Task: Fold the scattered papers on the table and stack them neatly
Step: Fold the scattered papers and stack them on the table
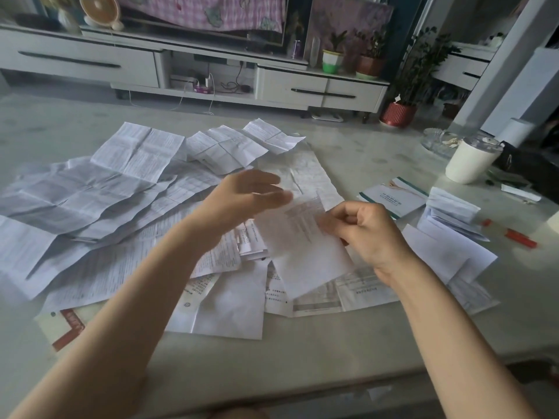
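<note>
Creased white papers (106, 192) with small print lie spread over the left of the surface (302, 358). The left hand (251, 195) hovers above them, blurry, fingers straight. A white sheet (302, 252) in the middle runs long from near to far. The right hand (369, 231) pinches its right edge with curled fingers. Folded papers (450, 213) sit stacked further right.

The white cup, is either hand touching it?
No: the white cup stands apart at the far right, while the left hand and right hand are over the papers.

Both forearms (127, 297) bare; left hand (248, 195) bare; right hand (367, 234) bare.
</note>
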A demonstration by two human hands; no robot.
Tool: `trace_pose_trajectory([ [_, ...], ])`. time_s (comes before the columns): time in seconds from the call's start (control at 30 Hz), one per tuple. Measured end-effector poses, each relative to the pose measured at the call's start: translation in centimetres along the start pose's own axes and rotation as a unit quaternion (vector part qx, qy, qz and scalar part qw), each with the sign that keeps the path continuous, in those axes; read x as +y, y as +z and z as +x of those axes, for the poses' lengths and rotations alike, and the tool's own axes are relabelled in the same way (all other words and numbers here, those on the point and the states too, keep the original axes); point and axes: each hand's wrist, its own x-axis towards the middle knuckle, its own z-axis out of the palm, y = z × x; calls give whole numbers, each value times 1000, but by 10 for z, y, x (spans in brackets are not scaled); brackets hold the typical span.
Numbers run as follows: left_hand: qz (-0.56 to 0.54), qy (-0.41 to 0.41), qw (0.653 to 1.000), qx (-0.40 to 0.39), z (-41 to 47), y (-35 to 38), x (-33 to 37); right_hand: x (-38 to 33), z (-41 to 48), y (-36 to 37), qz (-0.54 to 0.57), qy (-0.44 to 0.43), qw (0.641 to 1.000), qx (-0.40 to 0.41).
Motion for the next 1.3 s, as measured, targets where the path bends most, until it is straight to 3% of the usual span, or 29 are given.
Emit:
trace_pose_trajectory([
  [0.1,129,54,989,-49,-1,10,12,-6,-4,8,-15,-20,998,-62],
  [0.2,182,95,977,-49,-2,18,12,-6,-2,14,-38,-28,995,-86],
  [0.47,145,54,988,12,2,6,4,-9,-6,23,-54,-50,995,-64],
  [0.6,83,39,995,41,0,-10,7,-5,-20,1,-55,-13,992,-113],
  [0.7,78,40,996,27,0,-10,6,-4,-29,-18,-75,5,988,-138],
  [0.8,105,47,993,-32,0,3,7,-9,-28,-18,-15,0,993,-121],
  [0.9,115,50,991,-57,-1,14,7,-12,-24,-2,-52,-13,986,-156],
  [0.97,87,58,994,-25,0,10,3,-11,-18,1,-57,-13,990,-126],
  [1.03,-8,52,999,7,0,1,-2,-7,-11,-4,-16,2,999,-51],
  [1.1,-96,15,995,-31,-3,-1,-5,-4,-6,-8,48,20,998,24],
  [1.2,-104,-1,988,-116,-10,14,-5,-1,-3,-7,113,27,991,71],
  [1.3,-150,-7,984,-99,-10,22,-5,0,-4,-4,134,22,987,80],
])
